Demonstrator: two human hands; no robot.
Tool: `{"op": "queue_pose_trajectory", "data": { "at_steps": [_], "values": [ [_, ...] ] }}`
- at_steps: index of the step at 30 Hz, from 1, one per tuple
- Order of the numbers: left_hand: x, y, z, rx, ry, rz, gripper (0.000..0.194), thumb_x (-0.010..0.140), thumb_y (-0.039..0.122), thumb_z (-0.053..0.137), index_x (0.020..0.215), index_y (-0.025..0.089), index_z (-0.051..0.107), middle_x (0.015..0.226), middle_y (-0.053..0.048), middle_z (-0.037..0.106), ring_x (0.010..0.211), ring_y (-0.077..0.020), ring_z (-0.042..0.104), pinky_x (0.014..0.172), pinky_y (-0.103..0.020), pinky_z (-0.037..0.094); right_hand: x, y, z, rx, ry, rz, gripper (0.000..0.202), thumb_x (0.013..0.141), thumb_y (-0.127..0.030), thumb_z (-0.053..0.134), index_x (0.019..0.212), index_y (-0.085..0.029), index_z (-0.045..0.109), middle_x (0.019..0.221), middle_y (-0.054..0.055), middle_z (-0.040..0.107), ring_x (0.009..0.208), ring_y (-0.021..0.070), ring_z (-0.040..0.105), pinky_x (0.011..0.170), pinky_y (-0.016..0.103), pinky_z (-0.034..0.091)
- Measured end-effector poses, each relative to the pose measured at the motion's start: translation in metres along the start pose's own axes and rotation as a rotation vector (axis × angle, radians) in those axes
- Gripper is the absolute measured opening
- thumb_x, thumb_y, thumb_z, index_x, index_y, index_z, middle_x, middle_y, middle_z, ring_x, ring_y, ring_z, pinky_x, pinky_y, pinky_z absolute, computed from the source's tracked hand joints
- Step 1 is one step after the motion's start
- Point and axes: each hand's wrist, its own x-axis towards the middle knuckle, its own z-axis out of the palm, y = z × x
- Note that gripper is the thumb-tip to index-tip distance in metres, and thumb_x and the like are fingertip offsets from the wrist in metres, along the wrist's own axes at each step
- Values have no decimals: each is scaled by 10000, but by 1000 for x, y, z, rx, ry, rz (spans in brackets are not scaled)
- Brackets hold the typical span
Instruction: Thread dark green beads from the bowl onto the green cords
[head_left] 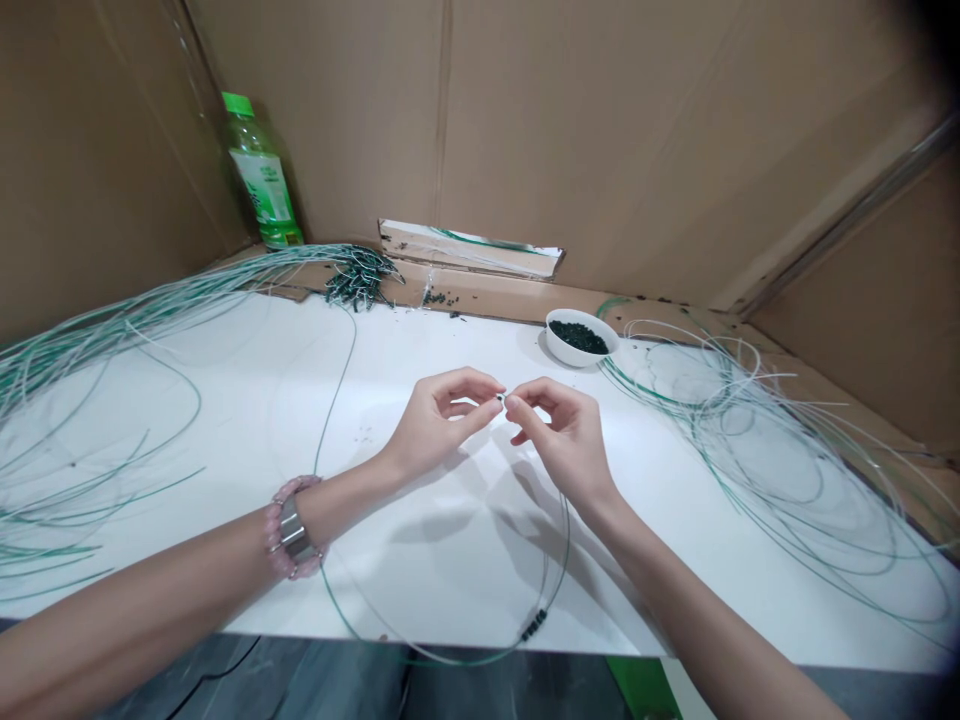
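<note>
My left hand [442, 415], with a beaded bracelet on its wrist, pinches a tiny dark piece [499, 398] between thumb and forefinger. Almost touching it, my right hand [559, 430] is closed in a pinch around what looks like a thin wire's end; the fingertips cover most of it. From below my right hand, a thin green and white wire [567, 540] loops down past the table's front edge and back up by my left wrist. Several small black pieces [534, 625] sit threaded together on that loop.
A white bowl [551, 345] of small dark pieces stands behind my right hand. Coiled wires [720, 400] lie at right, a wire bundle [112, 330] with dark ends at left. A green bottle [262, 185] stands against cardboard walls [562, 120] around the white table [247, 400].
</note>
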Motion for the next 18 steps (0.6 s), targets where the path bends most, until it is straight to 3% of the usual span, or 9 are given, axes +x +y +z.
{"op": "queue_pose_trajectory", "data": {
  "at_steps": [9, 14, 18],
  "values": [
    [1, 4, 0, -7, 64, 22, 61, 708, 221, 688, 718, 161, 694, 708, -23, 694, 669, -121, 640, 624, -217, 525, 0, -4, -1, 38, 4, 5, 123, 760, -285, 608, 711, -172, 609, 683, 11, 597, 680, 139, 578, 466, 209, 519],
    [1, 6, 1, -16, 118, -10, 58, 692, 208, 692, 685, 150, 699, 649, -20, 685, 620, -121, 636, 611, -223, 530, -3, -5, -2, -231, 93, -151, 80, 773, -212, 576, 715, -176, 618, 707, 12, 625, 681, 125, 585, 481, 183, 477],
    [1, 5, 1, -26, 112, -5, 61, 692, 207, 693, 681, 148, 697, 637, -12, 682, 610, -113, 634, 607, -212, 529, -4, -6, -4, -391, 86, -296, 77, 756, -153, 565, 710, -181, 620, 681, -1, 633, 639, 112, 575, 494, 188, 470]
  ]
}}
